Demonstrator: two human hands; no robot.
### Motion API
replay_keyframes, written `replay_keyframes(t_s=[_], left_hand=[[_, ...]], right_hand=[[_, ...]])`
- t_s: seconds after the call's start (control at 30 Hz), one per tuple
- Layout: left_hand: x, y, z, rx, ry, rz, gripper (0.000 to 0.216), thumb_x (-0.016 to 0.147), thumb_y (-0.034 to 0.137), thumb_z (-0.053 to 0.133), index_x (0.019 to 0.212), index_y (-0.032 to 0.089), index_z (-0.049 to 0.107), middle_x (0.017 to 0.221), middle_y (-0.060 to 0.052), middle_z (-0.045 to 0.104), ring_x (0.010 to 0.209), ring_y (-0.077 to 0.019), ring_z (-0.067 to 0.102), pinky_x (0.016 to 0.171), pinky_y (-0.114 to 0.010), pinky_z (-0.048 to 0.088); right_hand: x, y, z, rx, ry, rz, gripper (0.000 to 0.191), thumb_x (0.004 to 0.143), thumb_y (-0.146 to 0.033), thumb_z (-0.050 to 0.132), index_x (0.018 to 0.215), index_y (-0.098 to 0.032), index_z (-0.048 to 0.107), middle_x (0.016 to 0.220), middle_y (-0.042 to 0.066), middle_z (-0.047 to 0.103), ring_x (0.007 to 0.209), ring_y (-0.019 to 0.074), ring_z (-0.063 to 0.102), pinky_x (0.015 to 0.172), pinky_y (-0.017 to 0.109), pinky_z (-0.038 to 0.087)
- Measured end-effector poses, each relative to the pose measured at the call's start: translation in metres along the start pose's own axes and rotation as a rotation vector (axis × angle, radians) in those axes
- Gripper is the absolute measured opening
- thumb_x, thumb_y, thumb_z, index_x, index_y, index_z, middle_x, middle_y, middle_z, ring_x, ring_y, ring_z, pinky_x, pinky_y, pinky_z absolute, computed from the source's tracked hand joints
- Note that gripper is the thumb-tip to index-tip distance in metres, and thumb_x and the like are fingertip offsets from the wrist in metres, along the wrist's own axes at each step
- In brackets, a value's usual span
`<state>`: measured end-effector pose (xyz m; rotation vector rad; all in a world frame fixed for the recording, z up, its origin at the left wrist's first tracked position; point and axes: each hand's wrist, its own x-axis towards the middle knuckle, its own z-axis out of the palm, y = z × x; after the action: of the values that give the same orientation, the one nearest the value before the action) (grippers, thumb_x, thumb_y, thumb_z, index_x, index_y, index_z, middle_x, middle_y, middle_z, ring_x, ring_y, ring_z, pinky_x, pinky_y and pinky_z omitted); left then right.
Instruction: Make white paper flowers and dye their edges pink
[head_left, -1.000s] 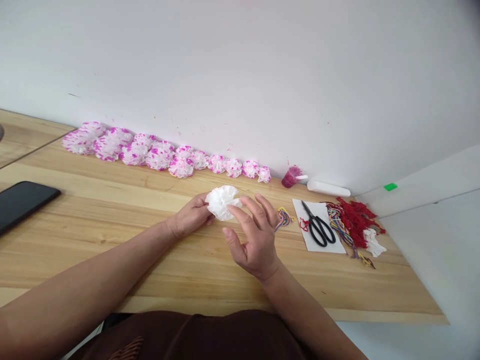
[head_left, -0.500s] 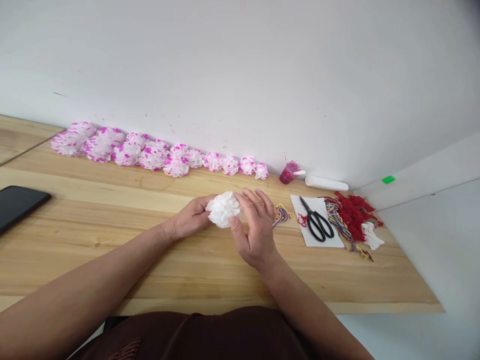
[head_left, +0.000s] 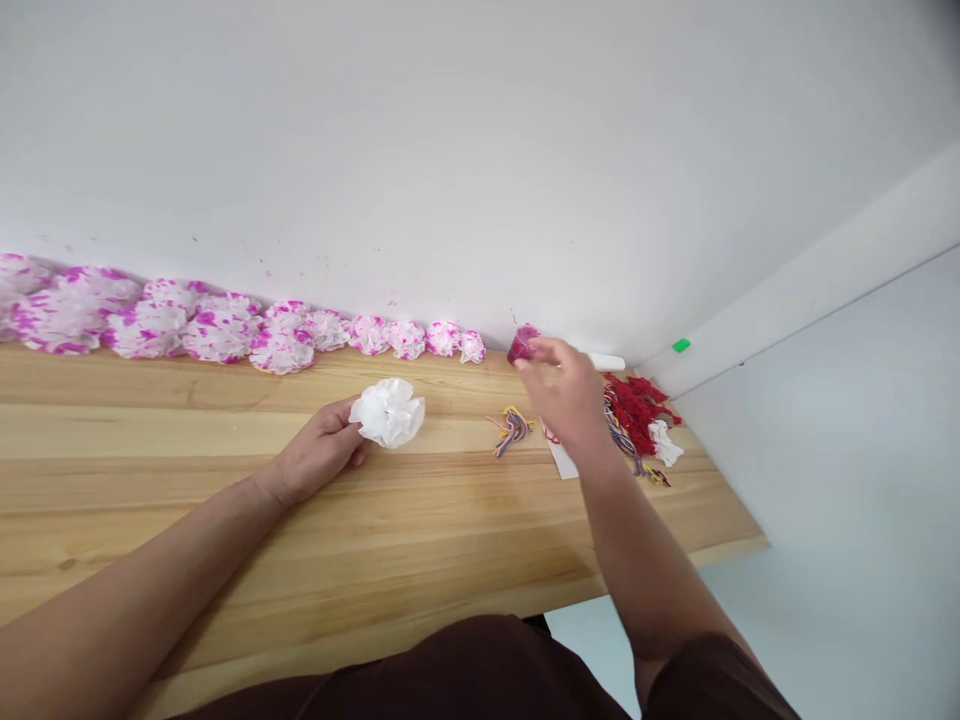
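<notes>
Head view: 1 round, ruffled, papery white flower (head_left: 388, 412) in left fingers (head_left: 343, 438)

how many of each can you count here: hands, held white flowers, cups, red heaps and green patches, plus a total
Hands: 2, left hand and right hand
White flower, held: 1
Cup: 1
Red heap: 1
Green patch: 1
Total: 6
Pink-marked flowers are left out: they overlap and run off the picture's left edge.
</notes>
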<state>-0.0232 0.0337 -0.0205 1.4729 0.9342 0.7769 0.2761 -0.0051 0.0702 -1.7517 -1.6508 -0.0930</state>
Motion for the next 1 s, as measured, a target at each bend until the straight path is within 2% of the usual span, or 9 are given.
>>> replay_keyframes(t_s=[0.07,0.13,0.17,0.23,0.33,0.53,0.7,0.83,1.0], left_hand=[[0.002,-0.004,0.000,-0.051,0.016,-0.009,0.020,0.077,0.033,0.059,0.065,0.022,0.048,0.053,0.006,0.046,0.050,-0.0106,0.041,0.052,-0.023,0.035],[0.003,-0.007,0.000,-0.105,0.023,-0.015,0.021,0.077,0.032,0.061,0.065,0.022,0.048,0.055,0.006,0.044,0.050,-0.0102,0.040,0.052,-0.023,0.033],[0.003,-0.007,0.000,-0.127,0.022,-0.017,0.022,0.077,0.032,0.062,0.065,0.022,0.047,0.055,0.006,0.043,0.051,-0.0100,0.040,0.052,-0.022,0.033],[0.003,-0.007,0.000,-0.160,0.021,-0.025,0.024,0.077,0.032,0.064,0.064,0.021,0.047,0.055,0.006,0.043,0.051,-0.0097,0.040,0.052,-0.022,0.033],[0.003,-0.006,0.000,-0.191,0.016,-0.039,0.025,0.076,0.032,0.065,0.063,0.021,0.047,0.055,0.006,0.044,0.051,-0.0094,0.039,0.051,-0.022,0.033],[0.008,-0.012,0.000,-0.270,0.018,-0.023,0.025,0.080,0.035,0.068,0.068,0.020,0.052,0.056,0.006,0.042,0.051,-0.0089,0.037,0.049,-0.021,0.033],[0.009,-0.010,0.002,-0.386,0.088,-0.025,0.030,0.079,0.034,0.074,0.067,0.021,0.050,0.056,0.007,0.033,0.052,-0.0088,0.028,0.047,-0.020,0.033],[0.007,-0.005,0.003,-0.413,0.092,-0.050,0.032,0.078,0.034,0.076,0.067,0.020,0.049,0.057,0.007,0.032,0.053,-0.0087,0.027,0.047,-0.019,0.033],[0.007,-0.003,0.002,-0.433,0.088,-0.055,0.033,0.080,0.039,0.076,0.069,0.020,0.050,0.057,0.008,0.032,0.054,-0.0085,0.026,0.048,-0.019,0.033]], right_hand=[[0.029,0.036,-0.003,-0.168,0.005,0.130,0.037,0.087,-0.039,0.069,0.119,-0.020,0.069,0.110,0.012,0.076,0.109,0.0323,0.065,0.097,0.047,0.047],[0.052,0.064,-0.001,-0.278,-0.106,0.230,0.043,0.089,-0.043,0.067,0.126,-0.022,0.066,0.105,0.009,0.077,0.104,0.0312,0.067,0.095,0.046,0.045],[0.061,0.074,0.002,-0.309,-0.166,0.261,0.042,0.091,-0.044,0.065,0.127,-0.023,0.065,0.101,0.007,0.077,0.101,0.0297,0.067,0.094,0.045,0.044],[0.073,0.085,0.009,-0.324,-0.202,0.273,0.030,0.092,-0.040,0.064,0.117,-0.024,0.069,0.094,0.005,0.078,0.096,0.0274,0.068,0.092,0.043,0.043],[0.085,0.088,0.020,-0.333,-0.215,0.251,0.019,0.094,-0.035,0.059,0.103,-0.026,0.072,0.091,0.003,0.078,0.095,0.0247,0.068,0.091,0.040,0.040],[0.100,0.083,0.034,-0.343,-0.264,0.200,0.018,0.089,-0.029,0.061,0.101,-0.026,0.074,0.091,0.001,0.076,0.090,0.0218,0.067,0.085,0.035,0.039],[0.117,0.077,0.019,-0.365,-0.273,0.174,0.019,0.091,-0.032,0.060,0.101,-0.025,0.075,0.093,0.003,0.076,0.088,0.0209,0.065,0.083,0.034,0.039],[0.129,0.073,0.005,-0.377,-0.304,0.151,0.016,0.087,-0.032,0.065,0.096,-0.025,0.076,0.093,0.003,0.077,0.086,0.0203,0.064,0.079,0.032,0.040],[0.128,0.071,0.005,-0.412,-0.262,0.150,0.018,0.088,-0.029,0.061,0.097,-0.025,0.076,0.095,0.004,0.077,0.093,0.0230,0.065,0.084,0.037,0.038]])
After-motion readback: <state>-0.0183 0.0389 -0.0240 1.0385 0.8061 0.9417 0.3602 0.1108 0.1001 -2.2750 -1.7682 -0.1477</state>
